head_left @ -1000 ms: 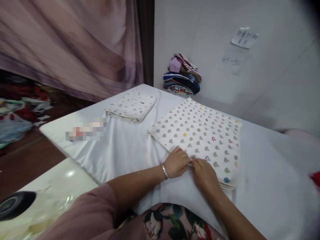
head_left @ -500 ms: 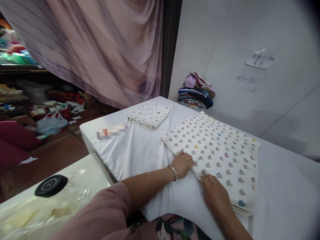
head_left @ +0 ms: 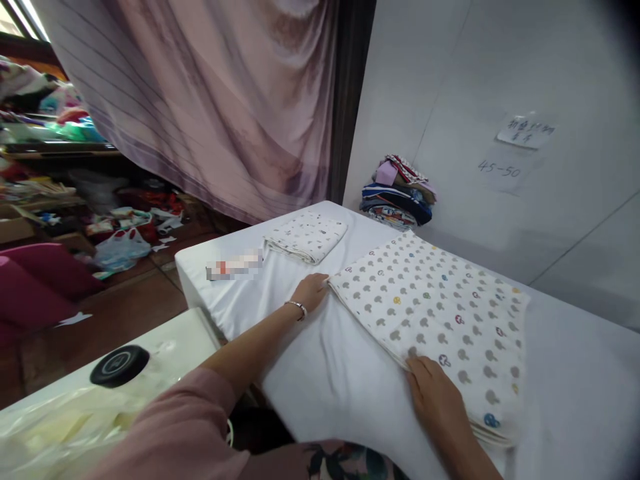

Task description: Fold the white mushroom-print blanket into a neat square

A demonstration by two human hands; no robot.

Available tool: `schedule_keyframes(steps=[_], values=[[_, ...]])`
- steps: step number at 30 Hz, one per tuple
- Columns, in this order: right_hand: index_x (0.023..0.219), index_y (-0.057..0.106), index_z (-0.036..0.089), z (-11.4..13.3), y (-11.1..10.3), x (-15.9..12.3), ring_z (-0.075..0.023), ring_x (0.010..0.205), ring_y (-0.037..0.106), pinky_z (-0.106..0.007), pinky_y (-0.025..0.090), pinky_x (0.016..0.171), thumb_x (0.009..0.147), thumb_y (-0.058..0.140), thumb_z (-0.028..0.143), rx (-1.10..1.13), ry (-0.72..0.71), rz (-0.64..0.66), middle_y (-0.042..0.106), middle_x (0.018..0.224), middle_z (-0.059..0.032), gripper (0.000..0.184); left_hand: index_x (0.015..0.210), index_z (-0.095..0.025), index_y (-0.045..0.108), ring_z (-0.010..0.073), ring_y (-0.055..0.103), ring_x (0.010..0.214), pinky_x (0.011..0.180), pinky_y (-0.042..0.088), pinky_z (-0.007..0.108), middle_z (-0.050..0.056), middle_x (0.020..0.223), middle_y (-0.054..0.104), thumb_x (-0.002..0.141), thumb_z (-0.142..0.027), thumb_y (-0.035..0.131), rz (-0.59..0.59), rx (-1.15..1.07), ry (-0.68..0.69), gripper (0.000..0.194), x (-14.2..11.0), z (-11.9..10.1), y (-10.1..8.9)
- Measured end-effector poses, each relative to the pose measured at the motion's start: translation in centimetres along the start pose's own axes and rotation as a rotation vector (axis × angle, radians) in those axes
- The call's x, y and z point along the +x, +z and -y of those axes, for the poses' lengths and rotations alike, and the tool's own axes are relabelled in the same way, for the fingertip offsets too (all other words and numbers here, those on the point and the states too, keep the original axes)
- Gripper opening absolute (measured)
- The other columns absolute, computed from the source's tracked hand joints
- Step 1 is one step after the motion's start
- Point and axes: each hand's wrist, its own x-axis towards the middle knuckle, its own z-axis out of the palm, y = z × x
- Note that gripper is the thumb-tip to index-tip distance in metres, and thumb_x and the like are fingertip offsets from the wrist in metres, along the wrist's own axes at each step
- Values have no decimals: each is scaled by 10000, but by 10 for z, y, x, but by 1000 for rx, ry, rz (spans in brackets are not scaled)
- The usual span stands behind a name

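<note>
A folded white cloth (head_left: 430,300) printed with grey and coloured mushroom-like shapes lies on the white-covered table (head_left: 320,360). At its left corner is my left hand (head_left: 311,292), fingers closed on the corner. My right hand (head_left: 436,387) grips the near edge, fingers on top and the thumb low at the edge. Several layers show along the cloth's near right side. Farther back on the table rests a smaller folded cloth (head_left: 307,237) with small dark prints. Left of that lies a blurred-out item (head_left: 235,265).
A stack of folded fabrics (head_left: 397,193) stands by the wall beyond the table. To the left are a white surface with a black round object (head_left: 120,365) and a clear plastic bag (head_left: 55,427). A pink curtain (head_left: 225,100) hangs behind. Bags and boxes clutter the floor at left.
My left hand has slid from the middle of the near edge to the cloth's left corner. My right hand keeps its place on the edge. The view has shifted slightly.
</note>
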Motion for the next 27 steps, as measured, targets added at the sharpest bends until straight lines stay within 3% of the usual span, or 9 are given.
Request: schedule_keyframes(steps=[7, 14, 18, 22, 27], values=[[978, 580, 203, 1, -1, 0, -197, 870, 567, -312, 483, 718, 881, 393, 259, 25, 21, -2, 613, 948, -69, 218, 1103, -212, 604, 183, 567, 990, 901, 413, 294, 36, 1058, 641, 818, -229, 455, 25, -89, -22, 323, 20, -4, 9], [985, 577, 211, 2, -5, 0, -195, 873, 576, -308, 493, 716, 873, 403, 270, 52, 30, -15, 614, 957, -71, 215, 923, -214, 673, 144, 617, 750, 687, 465, 218, -15, 800, 688, 813, -296, 459, 64, -170, -92, 253, 36, -7, 4], [983, 577, 220, 1, -9, 1, -179, 874, 585, -279, 504, 690, 881, 390, 281, 83, 49, -3, 614, 970, -59, 222, 928, -199, 647, 147, 610, 770, 679, 452, 227, -1, 818, 681, 802, -264, 438, 37, -106, -131, 253, 40, -7, -8], [983, 583, 223, 0, -9, 2, -175, 877, 591, -281, 511, 698, 884, 380, 282, 82, 53, 33, 618, 970, -54, 234, 854, -217, 643, 216, 593, 845, 709, 428, 304, 34, 855, 669, 748, -252, 484, 32, 41, -150, 194, 37, -6, -17], [991, 598, 222, -2, -5, 2, -182, 883, 600, -291, 517, 701, 876, 381, 299, 83, 50, 9, 630, 977, -61, 257, 828, -231, 621, 225, 594, 830, 707, 416, 320, 44, 844, 662, 722, -230, 504, 81, 167, -168, 158, 33, -5, -8]])
